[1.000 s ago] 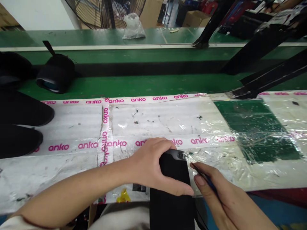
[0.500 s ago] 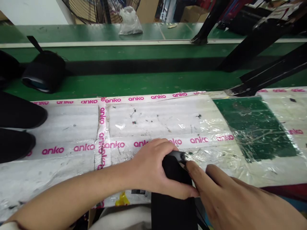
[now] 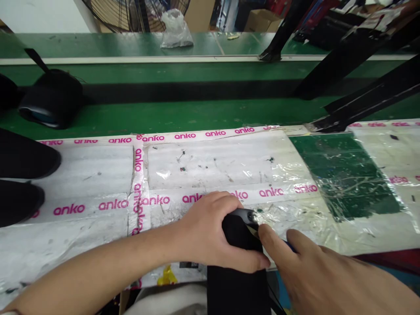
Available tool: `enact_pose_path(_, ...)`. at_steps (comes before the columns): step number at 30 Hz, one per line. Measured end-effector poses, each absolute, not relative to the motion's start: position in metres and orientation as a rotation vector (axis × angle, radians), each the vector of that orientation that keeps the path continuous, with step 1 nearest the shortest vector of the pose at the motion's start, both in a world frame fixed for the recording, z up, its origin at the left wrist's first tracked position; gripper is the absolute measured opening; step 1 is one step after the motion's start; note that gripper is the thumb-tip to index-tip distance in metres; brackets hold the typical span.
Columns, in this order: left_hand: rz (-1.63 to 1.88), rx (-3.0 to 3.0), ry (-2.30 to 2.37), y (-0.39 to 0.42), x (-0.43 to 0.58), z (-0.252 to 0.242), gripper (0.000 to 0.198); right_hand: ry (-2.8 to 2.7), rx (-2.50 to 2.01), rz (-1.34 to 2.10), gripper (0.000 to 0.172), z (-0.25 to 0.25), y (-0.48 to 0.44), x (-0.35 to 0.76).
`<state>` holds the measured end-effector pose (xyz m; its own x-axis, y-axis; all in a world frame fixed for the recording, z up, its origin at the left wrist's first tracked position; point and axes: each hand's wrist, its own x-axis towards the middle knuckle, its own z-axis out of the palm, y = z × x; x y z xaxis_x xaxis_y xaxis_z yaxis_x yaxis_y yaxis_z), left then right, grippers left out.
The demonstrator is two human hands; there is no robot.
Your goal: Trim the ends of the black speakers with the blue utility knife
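My left hand [image 3: 215, 234] is closed around a black cylindrical fabric-covered piece [image 3: 238, 232] with a smooth grey strip [image 3: 244, 214] along its top end. It is tilted over the near edge of the bench, above a longer black piece [image 3: 236, 288] close to my body. My right hand [image 3: 315, 267] is at the right side of the cylinder, fingers closed, index fingertip beside the end of the grey strip. Between its fingers shows a bit of a slim tool with a blue handle [image 3: 290, 246]; most of that tool is hidden by the hand.
Black rounded pieces [image 3: 26, 153] lie at the left of the covered bench [image 3: 210, 166]. Behind them, a black cylinder with a strap [image 3: 52, 98] sits on the green belt [image 3: 183, 113]. Black metal supports [image 3: 370, 98] rise at the right. A plastic bag [image 3: 176, 28] stands at the back.
My right hand has shifted slightly right and down from the grey strip's end, and the blue handle now shows between its fingers. My left hand keeps its hold.
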<state>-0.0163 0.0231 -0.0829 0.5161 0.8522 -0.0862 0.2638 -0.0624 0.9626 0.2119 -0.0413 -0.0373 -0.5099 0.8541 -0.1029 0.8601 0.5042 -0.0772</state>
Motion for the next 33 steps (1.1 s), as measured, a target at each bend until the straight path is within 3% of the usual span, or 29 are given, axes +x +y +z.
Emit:
enact_pose_path(6, 0.613, 1.566, 0.854, 0.031, -0.022, -0.083, 0.061, 2.627, 1.494, -0.2, 0.052, -0.04, -0.035, 0.222)
enact_pose_path(12, 0.553, 1.485, 0.762, 0.039, -0.03, -0.082, 0.055, 2.761, 1.256, -0.183, 0.07, -0.038, -0.026, 0.232)
enact_pose_path(19, 0.456, 1.452, 0.653, 0.05, -0.035, -0.084, 0.051, 2.738, 1.235, -0.253, 0.067, -0.038, -0.02, 0.227)
enact_pose_path(29, 0.501, 1.478, 0.62, 0.051, -0.032, -0.088, 0.049, 2.584, 1.46, -0.317, 0.042, -0.043, -0.017, 0.212)
enact_pose_path(33, 0.52, 1.469, 0.65, 0.048, -0.031, -0.085, 0.046, 2.663, 1.344, -0.471, 0.046, -0.039, -0.017, 0.215)
